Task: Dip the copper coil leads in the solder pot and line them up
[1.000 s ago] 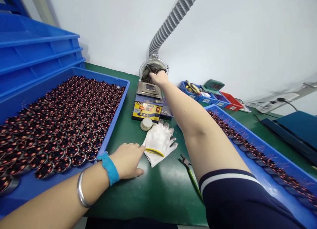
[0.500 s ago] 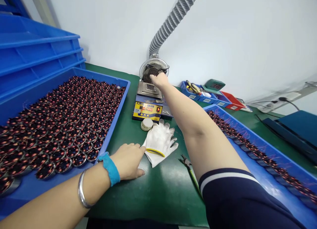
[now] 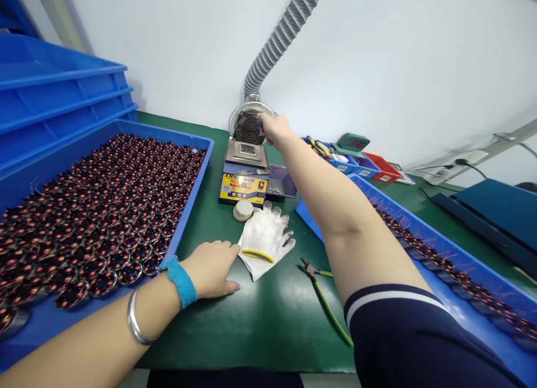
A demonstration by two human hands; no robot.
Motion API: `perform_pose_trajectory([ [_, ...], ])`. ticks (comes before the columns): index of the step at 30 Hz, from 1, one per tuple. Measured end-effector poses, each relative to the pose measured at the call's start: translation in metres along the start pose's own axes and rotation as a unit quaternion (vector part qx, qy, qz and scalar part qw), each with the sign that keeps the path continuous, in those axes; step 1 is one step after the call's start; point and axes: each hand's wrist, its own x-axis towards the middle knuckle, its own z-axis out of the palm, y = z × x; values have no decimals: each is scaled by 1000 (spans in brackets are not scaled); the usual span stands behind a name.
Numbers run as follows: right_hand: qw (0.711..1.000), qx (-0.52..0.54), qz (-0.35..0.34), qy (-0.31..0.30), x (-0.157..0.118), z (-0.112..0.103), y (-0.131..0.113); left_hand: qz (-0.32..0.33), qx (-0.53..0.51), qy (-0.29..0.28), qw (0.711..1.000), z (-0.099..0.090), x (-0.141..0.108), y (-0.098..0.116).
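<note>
My left hand lies on the green table with fingers spread, its fingertips at the edge of white gloves with a yellow cuff. Nothing shows in it. My right arm reaches forward, and my right hand is at the right side of the round fan grille; its fingers are bent and what they hold, if anything, is hidden. Below the grille stands a yellow and blue heating unit with a lit red display and a metal plate on top. A round beige tin sits before it.
At left is a blue tray full of copper-wound parts, with stacked blue trays behind. Green-handled cutters lie right of the gloves. Another blue tray of parts, a red bin and a grey hose are further around.
My right hand has shifted to the right side of the grille, uncovering more of it and a purple tray beside the unit. The view has moved slightly. My left hand remains on the table.
</note>
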Motion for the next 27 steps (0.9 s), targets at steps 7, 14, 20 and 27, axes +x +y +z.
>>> perform_pose_trajectory([
  [7, 972, 190, 129, -51, -50, -46, -2, -9, 2, -14, 1000, -3, -2, 0],
  [14, 946, 300, 95, -81, -109, -118, 91, -3, -9, 9, 1000, 8, -4, -5],
  [20, 956, -23, 237, 169, -165, -204, 203, -3, 5, 56, 998, 25, -4, -14],
  [27, 882, -189, 354, 248, -200, -262, 265, 2, -18, 101, 995, 33, 1, -32],
])
